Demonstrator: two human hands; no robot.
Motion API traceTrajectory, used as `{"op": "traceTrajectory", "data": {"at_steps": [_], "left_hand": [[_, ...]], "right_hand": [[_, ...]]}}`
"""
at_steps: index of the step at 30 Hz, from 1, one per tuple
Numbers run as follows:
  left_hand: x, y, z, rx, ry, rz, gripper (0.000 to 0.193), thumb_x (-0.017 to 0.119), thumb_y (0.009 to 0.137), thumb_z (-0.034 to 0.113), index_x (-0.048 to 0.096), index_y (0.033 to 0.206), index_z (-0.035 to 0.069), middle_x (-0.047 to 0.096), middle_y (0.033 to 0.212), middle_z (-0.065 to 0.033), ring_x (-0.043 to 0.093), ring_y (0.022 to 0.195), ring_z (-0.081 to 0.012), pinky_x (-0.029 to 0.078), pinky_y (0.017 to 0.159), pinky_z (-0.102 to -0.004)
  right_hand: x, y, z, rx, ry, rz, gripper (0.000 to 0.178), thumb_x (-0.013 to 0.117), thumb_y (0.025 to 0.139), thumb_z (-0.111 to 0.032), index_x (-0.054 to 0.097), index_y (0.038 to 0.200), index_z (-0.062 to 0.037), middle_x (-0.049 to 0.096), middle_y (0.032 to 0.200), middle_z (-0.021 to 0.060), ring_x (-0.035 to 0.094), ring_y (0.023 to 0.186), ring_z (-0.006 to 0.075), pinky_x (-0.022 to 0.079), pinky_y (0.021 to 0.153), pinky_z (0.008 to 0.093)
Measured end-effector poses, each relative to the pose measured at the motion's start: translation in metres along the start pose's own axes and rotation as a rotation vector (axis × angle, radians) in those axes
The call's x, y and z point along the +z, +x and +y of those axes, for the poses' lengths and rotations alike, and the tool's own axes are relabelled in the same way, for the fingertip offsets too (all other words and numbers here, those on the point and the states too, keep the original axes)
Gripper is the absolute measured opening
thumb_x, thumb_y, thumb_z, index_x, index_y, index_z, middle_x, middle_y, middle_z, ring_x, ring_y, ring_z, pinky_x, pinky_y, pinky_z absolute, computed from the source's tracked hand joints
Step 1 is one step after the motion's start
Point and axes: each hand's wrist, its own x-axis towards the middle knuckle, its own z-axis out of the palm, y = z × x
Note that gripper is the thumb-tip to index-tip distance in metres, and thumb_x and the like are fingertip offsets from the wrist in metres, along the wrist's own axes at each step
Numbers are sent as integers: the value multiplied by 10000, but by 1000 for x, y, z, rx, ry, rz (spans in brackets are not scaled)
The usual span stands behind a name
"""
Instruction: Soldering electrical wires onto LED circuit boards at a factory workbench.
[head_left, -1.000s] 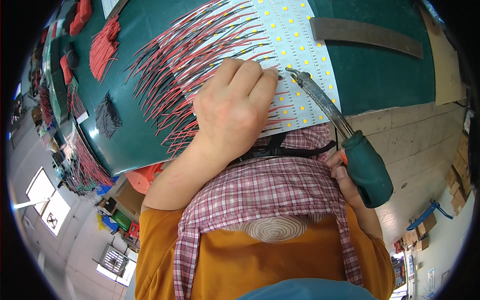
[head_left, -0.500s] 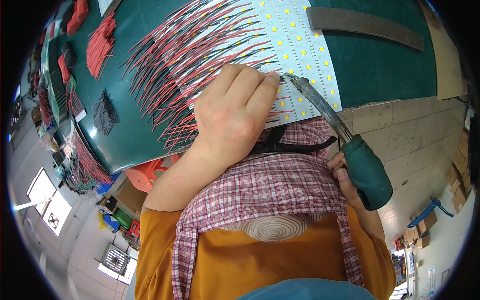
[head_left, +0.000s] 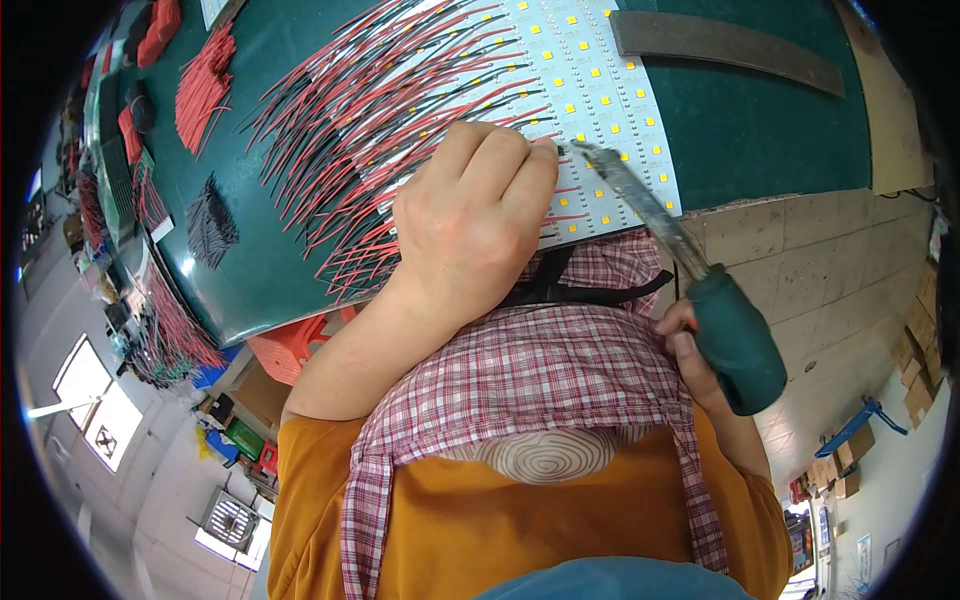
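My left hand (head_left: 475, 215) is closed over the white LED circuit board (head_left: 630, 85), its thumb and fingers pinched at a wire (head_left: 562, 150) whose short dark end just shows at the fingertips. My right hand (head_left: 690, 350) grips the green handle of a soldering iron (head_left: 740, 345). The iron's metal shaft slants up and left over the board, and its tip is close beside the pinched wire end; whether they touch I cannot tell. Rows of yellow LEDs cover the board. Many red and black wires (head_left: 330, 150) fan out leftward from it, partly hidden by my left hand.
A flat grey metal bar (head_left: 730, 50) lies across the board's upper right. Bundles of red wires (head_left: 205, 90) and black wires (head_left: 212, 225) rest on the green table (head_left: 270, 290) at left. A red plastic stool (head_left: 290, 345) stands below the table edge.
The soldering iron's tip has shifted slightly up and right, a little away from my left fingertips. My left hand has barely moved and keeps its pinch.
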Motion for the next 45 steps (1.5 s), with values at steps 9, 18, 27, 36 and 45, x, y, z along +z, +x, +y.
{"op": "traceTrajectory", "data": {"at_steps": [9,18,27,36,45], "left_hand": [[-1,1,0,-21,-7,-34,218,669,672,87,679,889,69,569,805,-15,588,775,-184,477,532,-286],[-1,-8,3,-1,-123,41,237,677,644,44,690,880,52,582,758,-27,590,732,-203,478,558,-297],[2,-8,3,34,-107,59,227,689,646,40,691,873,50,596,777,-20,612,763,-191,500,580,-283],[0,-8,3,22,-80,35,202,696,658,54,683,859,61,587,779,-16,610,765,-185,496,563,-279],[0,-7,2,1,-93,42,216,685,647,43,682,863,57,602,798,-27,610,770,-199,500,570,-291]], "right_hand": [[13,-2,11,-19,216,206,194,667,785,14,685,972,-32,715,820,48,689,762,152,547,712,280],[1,-4,0,38,-124,47,267,707,725,-39,709,977,-126,725,827,13,690,748,178,528,676,305],[-1,-11,10,158,-139,-113,103,598,900,-93,627,943,-4,655,857,74,614,775,171,501,731,301],[-2,-3,-1,59,-89,-23,124,620,875,-123,625,899,-1,652,821,75,611,741,174,500,689,302],[7,-6,7,13,10,97,226,706,739,-23,697,947,-113,718,806,2,684,709,195,539,677,310]]}}
